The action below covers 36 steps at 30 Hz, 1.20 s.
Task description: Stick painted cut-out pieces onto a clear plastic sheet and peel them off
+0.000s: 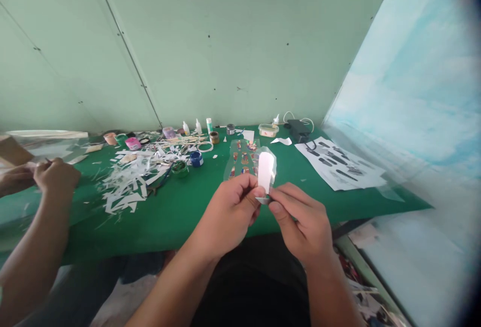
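Observation:
A small white paper piece (pixel 266 169) with a clear plastic edge stands upright between my two hands, above the front part of the green table. My left hand (pixel 235 211) pinches its lower left side between thumb and fingers. From the right, my right hand (pixel 302 216) closes its thumb and fingertips on the lower right corner. Behind the piece lies a clear sheet with small coloured figures (pixel 244 159), partly hidden by my left hand and the piece.
Left of centre are a heap of white paper scraps (pixel 128 181), a blue paint jar (pixel 196 159) and a green jar (pixel 180 168). Printed sheets (pixel 338 164) and a black device (pixel 298 129) lie right. Another person's hands (pixel 56 174) work at far left.

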Available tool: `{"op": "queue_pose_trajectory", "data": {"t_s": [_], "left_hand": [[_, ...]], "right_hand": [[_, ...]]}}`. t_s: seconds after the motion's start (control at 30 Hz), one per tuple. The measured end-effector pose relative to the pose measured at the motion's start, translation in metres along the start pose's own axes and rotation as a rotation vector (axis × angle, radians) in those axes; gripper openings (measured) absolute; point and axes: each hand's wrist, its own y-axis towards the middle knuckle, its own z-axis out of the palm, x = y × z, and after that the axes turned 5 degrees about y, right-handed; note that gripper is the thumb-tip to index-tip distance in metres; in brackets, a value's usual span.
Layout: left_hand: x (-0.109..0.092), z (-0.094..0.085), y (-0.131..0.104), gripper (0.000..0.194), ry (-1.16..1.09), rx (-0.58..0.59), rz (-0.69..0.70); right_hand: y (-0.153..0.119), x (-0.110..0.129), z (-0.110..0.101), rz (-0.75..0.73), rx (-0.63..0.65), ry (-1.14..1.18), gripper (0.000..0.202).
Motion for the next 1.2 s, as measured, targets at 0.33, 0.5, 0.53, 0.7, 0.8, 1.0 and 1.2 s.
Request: {"op": "queue_pose_trajectory", "data": {"t_s": [0.33,0.5,0.53,0.7,0.8,1.0,1.2], "left_hand": [[0.0,0.0,-0.002,0.031,-0.011,-0.003,-0.017],[0.001,0.0,-0.002,0.032,0.007,-0.006,-0.03],[0.001,0.0,-0.002,0.032,0.009,-0.007,-0.035],[0.003,0.0,-0.002,0.033,-0.014,0.009,-0.077],[0.004,0.0,-0.002,0.033,-0.036,0.018,-0.096],[0.005,-0.001,0.0,0.03,-0.072,0.039,-0.116],[0.009,-0.001,0.0,0.028,-0.102,0.036,-0.13]], "right_hand": [[0.001,0.0,0.0,0.038,0.02,0.009,0.022],[0.001,0.0,-0.001,0.039,0.009,0.008,0.021],[0.001,0.0,-0.001,0.038,0.01,0.006,0.021],[-0.001,-0.003,0.0,0.0,-0.001,-0.01,0.019],[-0.003,-0.006,0.001,-0.027,-0.011,-0.025,0.019],[-0.005,-0.008,0.002,-0.028,-0.004,-0.048,0.018],[-0.007,-0.011,0.003,-0.025,0.007,-0.066,0.016]]}}
